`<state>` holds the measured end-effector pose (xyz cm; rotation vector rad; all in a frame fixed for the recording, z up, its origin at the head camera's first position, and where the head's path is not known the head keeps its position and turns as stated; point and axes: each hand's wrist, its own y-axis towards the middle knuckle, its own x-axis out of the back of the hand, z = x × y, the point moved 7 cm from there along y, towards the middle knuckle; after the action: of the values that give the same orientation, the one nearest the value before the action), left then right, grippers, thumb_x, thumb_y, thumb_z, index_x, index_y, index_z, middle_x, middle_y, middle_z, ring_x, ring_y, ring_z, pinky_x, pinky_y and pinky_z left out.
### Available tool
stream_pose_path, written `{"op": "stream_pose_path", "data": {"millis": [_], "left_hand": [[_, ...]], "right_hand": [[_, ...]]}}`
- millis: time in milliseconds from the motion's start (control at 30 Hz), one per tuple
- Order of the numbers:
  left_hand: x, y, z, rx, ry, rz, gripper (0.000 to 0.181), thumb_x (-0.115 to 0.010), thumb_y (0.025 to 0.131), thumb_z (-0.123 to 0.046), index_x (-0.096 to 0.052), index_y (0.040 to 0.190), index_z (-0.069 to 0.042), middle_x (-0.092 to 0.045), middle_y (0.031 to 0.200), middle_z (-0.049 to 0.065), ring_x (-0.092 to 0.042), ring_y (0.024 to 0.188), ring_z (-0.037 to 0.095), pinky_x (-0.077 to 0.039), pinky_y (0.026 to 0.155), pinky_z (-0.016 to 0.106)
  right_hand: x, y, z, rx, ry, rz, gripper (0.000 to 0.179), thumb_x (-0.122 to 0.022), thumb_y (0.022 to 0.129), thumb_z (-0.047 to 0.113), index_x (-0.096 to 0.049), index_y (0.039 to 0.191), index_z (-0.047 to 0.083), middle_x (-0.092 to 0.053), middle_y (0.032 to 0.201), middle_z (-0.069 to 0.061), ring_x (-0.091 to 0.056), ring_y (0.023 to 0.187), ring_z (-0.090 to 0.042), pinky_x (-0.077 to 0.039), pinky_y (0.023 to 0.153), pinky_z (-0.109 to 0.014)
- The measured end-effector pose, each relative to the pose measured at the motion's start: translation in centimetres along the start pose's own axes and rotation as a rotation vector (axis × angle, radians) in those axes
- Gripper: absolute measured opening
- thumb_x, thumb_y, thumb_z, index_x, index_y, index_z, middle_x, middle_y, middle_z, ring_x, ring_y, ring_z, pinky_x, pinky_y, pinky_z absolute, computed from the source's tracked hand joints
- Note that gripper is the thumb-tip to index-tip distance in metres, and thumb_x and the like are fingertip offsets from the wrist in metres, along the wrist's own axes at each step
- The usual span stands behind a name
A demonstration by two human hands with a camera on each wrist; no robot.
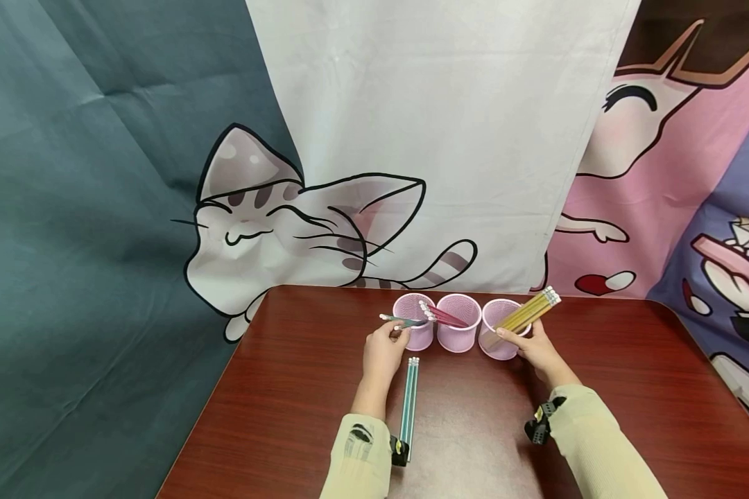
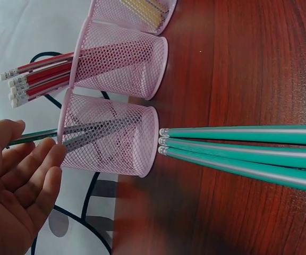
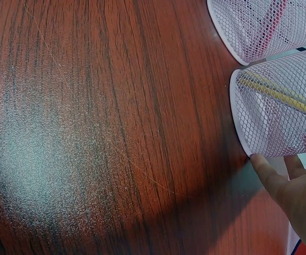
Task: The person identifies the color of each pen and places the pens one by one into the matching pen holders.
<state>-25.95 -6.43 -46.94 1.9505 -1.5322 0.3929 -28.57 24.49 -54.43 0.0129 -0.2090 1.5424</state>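
Observation:
My left hand (image 1: 383, 353) is at the left pink mesh pencil cup (image 2: 110, 138), fingers loosely bent by its rim. Green pencils (image 1: 406, 321) lean out of that cup past the thumb and fingertips. My right hand (image 1: 539, 350) grips the right pink mesh cup (image 3: 280, 106) from its right side; its fingers touch the cup wall and base rim. Yellow pencils (image 1: 527, 312) lean to the right in this cup. Red pencils (image 2: 44, 74) tilt left out of the middle cup (image 1: 458, 339). Several green pencils (image 2: 238, 141) lie on the table in front of the left cup.
The three cups stand side by side near the back edge of the brown wooden table (image 1: 474, 430). A printed cloth (image 1: 449, 138) with a cartoon cat hangs directly behind. Each sleeve has a small black wrist camera (image 1: 539, 423).

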Motion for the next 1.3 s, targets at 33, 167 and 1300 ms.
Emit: {"op": "stream_pose_path", "data": {"millis": [33,167,1300], "left_hand": [[0.0,0.0,0.0,-0.003,0.004,-0.001,0.019,-0.068,0.081,-0.024,-0.072,0.094,-0.01,-0.069,0.075,-0.002,-0.062,0.066,0.008,-0.05,0.062,0.032],[0.0,-0.1,0.2,-0.02,0.033,-0.013,0.015,-0.069,0.08,-0.023,-0.072,0.087,-0.01,-0.068,0.07,-0.003,-0.061,0.063,0.01,-0.048,0.059,0.031],[-4.5,-3.5,7.2,0.274,0.271,0.509,0.027,-0.074,0.074,-0.021,-0.052,0.061,-0.012,-0.046,0.052,-0.001,-0.042,0.043,0.012,-0.034,0.043,0.025]], "right_hand": [[0.0,0.0,0.0,-0.002,-0.006,0.001,0.076,-0.064,0.087,0.024,-0.011,0.141,0.012,-0.035,0.129,-0.022,-0.047,0.088,-0.007,-0.042,0.08,-0.037],[0.0,0.0,0.0,-0.012,-0.008,0.005,0.077,-0.063,0.088,0.024,-0.01,0.141,0.013,-0.034,0.13,-0.022,-0.046,0.091,-0.009,-0.041,0.082,-0.038],[0.0,0.2,-0.3,-0.019,-0.004,0.015,0.076,-0.062,0.089,0.021,-0.008,0.143,0.013,-0.032,0.133,-0.022,-0.046,0.09,-0.007,-0.041,0.083,-0.04]]}}
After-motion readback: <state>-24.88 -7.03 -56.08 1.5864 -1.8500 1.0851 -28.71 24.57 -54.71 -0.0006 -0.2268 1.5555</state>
